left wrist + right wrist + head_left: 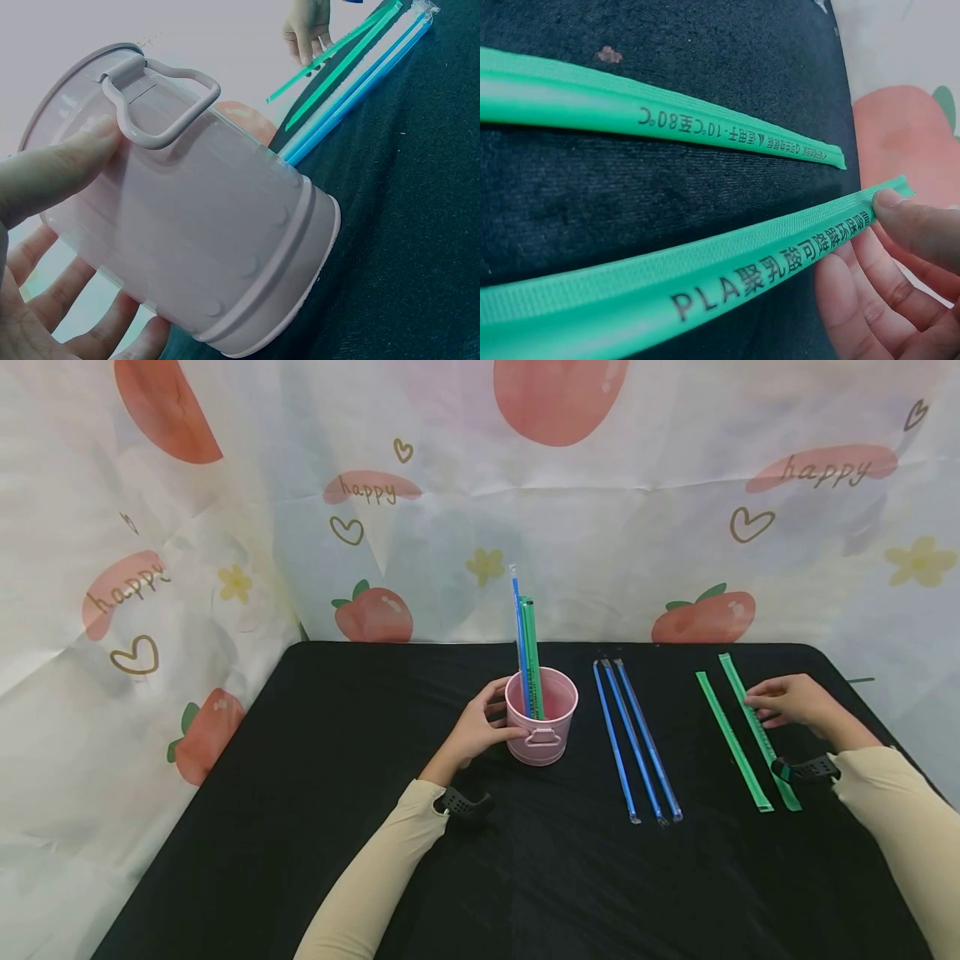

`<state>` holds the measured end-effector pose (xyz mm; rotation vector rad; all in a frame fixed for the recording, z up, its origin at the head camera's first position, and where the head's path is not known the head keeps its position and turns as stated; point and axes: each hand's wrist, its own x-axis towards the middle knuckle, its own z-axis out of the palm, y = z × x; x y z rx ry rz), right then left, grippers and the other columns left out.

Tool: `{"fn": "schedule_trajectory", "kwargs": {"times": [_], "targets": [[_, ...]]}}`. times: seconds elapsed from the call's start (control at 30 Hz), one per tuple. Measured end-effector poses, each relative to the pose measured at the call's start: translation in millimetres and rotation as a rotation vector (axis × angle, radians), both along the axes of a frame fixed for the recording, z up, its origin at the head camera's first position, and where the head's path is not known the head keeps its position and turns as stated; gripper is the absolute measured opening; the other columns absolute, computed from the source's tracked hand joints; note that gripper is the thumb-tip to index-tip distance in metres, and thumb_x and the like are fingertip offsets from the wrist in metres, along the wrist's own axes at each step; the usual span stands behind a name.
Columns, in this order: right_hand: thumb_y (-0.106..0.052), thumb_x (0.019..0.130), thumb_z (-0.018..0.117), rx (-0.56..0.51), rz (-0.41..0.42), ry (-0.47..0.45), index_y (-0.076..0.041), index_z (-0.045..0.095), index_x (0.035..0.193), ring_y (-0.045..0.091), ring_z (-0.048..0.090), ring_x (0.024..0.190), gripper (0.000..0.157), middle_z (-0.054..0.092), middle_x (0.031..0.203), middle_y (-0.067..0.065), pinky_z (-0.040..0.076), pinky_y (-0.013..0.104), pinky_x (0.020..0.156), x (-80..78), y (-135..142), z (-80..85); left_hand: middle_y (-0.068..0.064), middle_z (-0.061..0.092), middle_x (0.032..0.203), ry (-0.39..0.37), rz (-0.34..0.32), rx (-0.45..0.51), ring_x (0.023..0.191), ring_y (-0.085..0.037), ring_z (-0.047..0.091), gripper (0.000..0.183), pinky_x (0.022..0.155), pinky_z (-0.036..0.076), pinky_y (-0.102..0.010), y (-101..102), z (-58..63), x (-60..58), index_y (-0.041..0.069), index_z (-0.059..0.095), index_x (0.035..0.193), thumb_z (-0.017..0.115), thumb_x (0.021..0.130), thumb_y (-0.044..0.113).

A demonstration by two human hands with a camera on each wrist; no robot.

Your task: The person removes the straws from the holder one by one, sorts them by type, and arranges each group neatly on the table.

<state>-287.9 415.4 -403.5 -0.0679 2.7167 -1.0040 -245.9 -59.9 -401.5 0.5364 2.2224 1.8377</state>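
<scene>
A small pink bucket (pixel 557 728) with a loop handle stands on the black-covered table. My left hand (pixel 474 725) holds its left side, thumb beside the handle and fingers round the wall. Inside lean a blue straw (pixel 518 625) in clear wrap and green-wrapped straw (pixel 531 652); how many green ones cannot be told. At the right, my right hand (pixel 791 700) pinches the upper part of a green-wrapped straw (pixel 727 262) printed with dark lettering, between thumb and fingers. Alongside it, to the left, lies another green-wrapped straw (pixel 705 127).
Three blue straws (pixel 634 739) in clear wrap lie side by side between the bucket and the green ones. The black tablecloth (pixel 300 827) reaches back to a patterned curtain (pixel 450 527) behind the table.
</scene>
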Motion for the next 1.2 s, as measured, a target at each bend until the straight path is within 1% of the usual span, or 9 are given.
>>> {"fn": "schedule_trajectory", "kwargs": {"times": [0.5,0.87,1.2], "targets": [[-0.017,0.094,0.055,0.0,0.018,-0.02,0.023,0.048,0.117,0.0,0.06,0.067,0.046,0.069,0.087,0.007,0.058,0.032,0.065,-0.3,-1.4,-4.3,-0.017,0.038,0.145,-0.007,0.006,-0.011,0.133,-0.038,0.039,0.076,0.104,0.04,-0.049,-0.2,-1.7,-0.8,0.01,0.033,0.143,0.073,0.079,0.003],[-0.016,0.094,0.055,0.023,0.032,-0.014,0.022,0.05,0.114,0.002,0.059,0.066,0.043,0.067,0.081,0.001,0.057,0.027,0.062,-1.7,0.2,-9.1,-0.016,0.037,0.146,-0.017,-0.002,-0.016,0.134,-0.038,0.037,0.077,0.105,0.04,-0.048,-1.0,-0.3,-0.8,0.011,0.032,0.144,0.073,0.079,0.003],[-0.014,0.094,0.055,0.036,0.033,-0.006,0.021,0.052,0.113,0.002,0.059,0.066,0.04,0.067,0.081,0.003,0.056,0.027,0.06,-0.5,0.1,-12.0,-0.017,0.038,0.145,-0.013,0.003,-0.014,0.133,-0.039,0.038,0.076,0.104,0.04,-0.049,-0.7,0.3,0.6,0.01,0.033,0.143,0.073,0.079,0.003]]}}
